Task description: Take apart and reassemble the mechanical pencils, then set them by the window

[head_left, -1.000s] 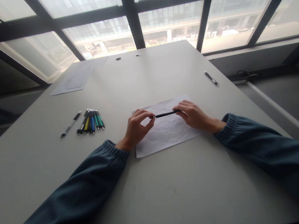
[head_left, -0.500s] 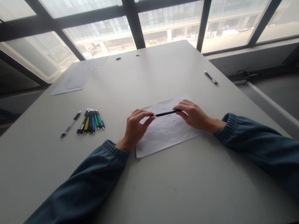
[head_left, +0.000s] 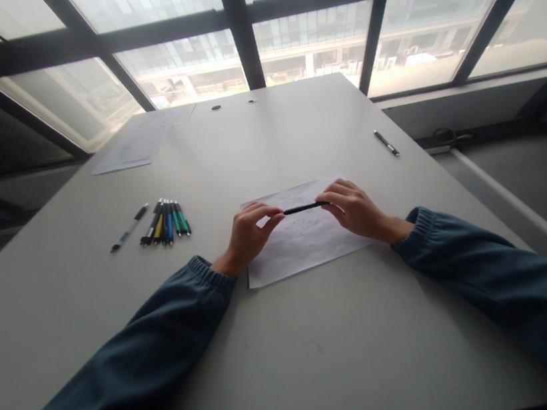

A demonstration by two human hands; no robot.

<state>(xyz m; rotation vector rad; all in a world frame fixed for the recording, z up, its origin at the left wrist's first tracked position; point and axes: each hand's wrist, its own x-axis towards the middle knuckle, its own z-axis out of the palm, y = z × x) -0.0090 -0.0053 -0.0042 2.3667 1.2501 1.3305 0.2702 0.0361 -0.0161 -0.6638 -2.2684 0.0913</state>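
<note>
Black pen [head_left: 305, 208] lies level above a sheet of paper [head_left: 303, 245], its ends pinched by the left hand [head_left: 250, 233] and right hand [head_left: 355, 209]. More pens [head_left: 165, 222] lie well left on the table [head_left: 291, 337].

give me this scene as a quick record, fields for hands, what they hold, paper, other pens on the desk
left hand: left hand pinches the left end of the black pen
right hand: right hand pinches its right end
pen pose: level, held just above the sheet of paper
paper: flat on the desk, faint marks on it
pen row: coloured pens side by side, to the left
single pens: one left of the row, one far right
far papers: sheets at the far left corner
</note>
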